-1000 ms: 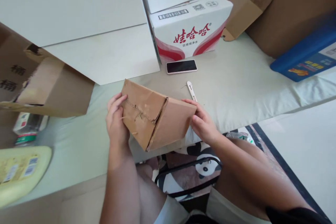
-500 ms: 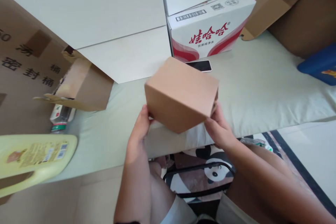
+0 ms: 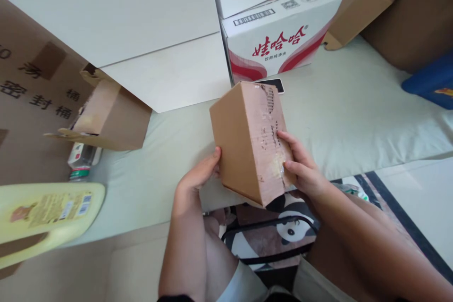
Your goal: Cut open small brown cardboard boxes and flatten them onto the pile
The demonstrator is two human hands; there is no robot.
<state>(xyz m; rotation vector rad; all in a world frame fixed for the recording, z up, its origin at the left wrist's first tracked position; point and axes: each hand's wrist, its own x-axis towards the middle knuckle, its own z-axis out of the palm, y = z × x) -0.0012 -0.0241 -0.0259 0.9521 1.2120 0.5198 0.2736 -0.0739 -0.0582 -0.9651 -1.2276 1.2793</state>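
- One cardboard box (image 3: 244,144), tilted over the near edge of the surface (image 3: 354,118).
- Our left hand (image 3: 203,169) half closed on its side, most fingers hidden.
- Our right hand (image 3: 305,167) curled against its scuffed face; we grip with both.

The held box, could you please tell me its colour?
The box is brown, best seen in the head view.

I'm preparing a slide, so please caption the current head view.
Left hand and right hand hold a tilted cardboard box before a red-and-white carton.
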